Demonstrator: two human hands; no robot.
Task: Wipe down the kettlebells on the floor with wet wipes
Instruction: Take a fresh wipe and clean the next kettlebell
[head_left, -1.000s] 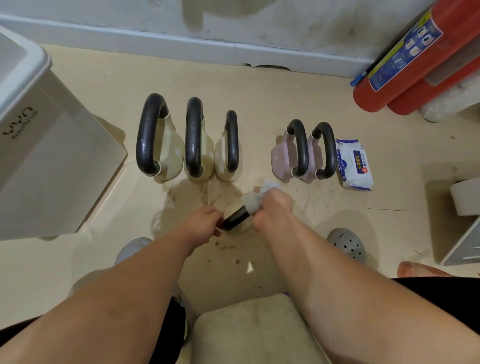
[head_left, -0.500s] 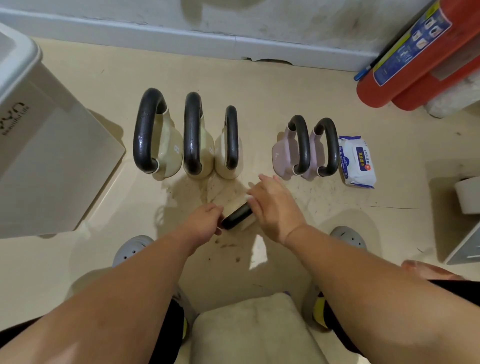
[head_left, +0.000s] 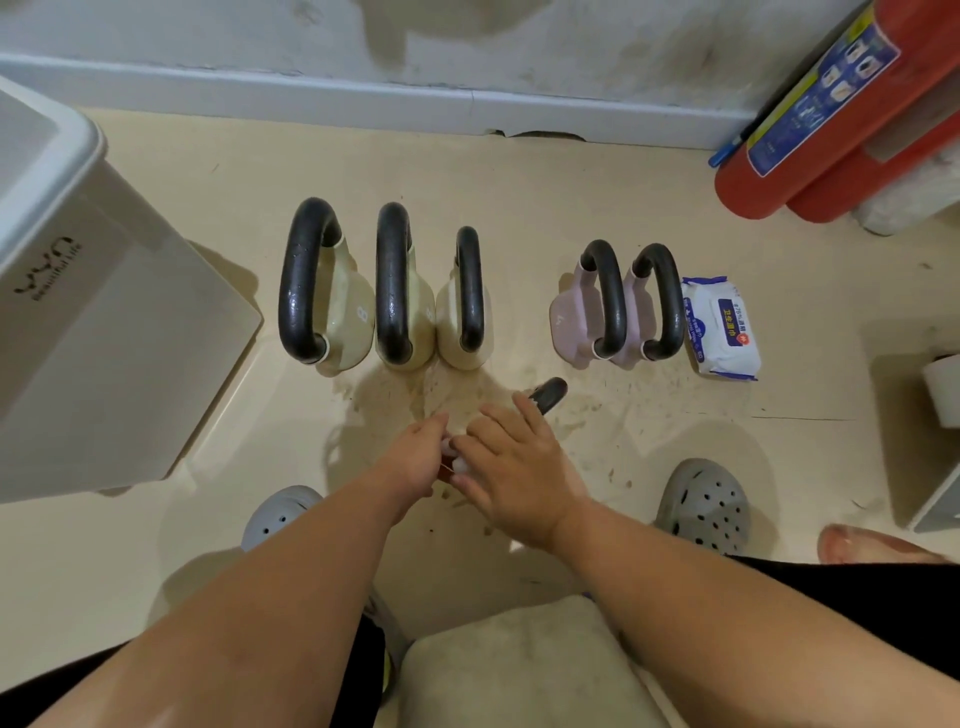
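Observation:
Three cream kettlebells (head_left: 353, 325) with black handles stand in a row on the floor, and two smaller pink kettlebells (head_left: 569, 327) stand to their right. In front of them lies a small kettlebell, mostly hidden under my hands; only its black handle (head_left: 548, 393) pokes out past my fingers. My left hand (head_left: 415, 460) grips it from the left. My right hand (head_left: 514, 470) lies over it with fingers spread, pressing a white wet wipe (head_left: 458, 464), of which only a scrap shows between the hands.
A pack of wet wipes (head_left: 722, 327) lies right of the pink kettlebells. A white bin (head_left: 104, 338) stands at the left, red fire extinguishers (head_left: 810, 114) lean at the back right, and a white stand (head_left: 940, 499) is at the right edge. My grey clogs (head_left: 706, 504) flank a pale cushion (head_left: 519, 670).
The small kettlebell has been turned, so its handle now points up and right. My right hand slid down and left over it, covering the wipe; both hands sit closer together.

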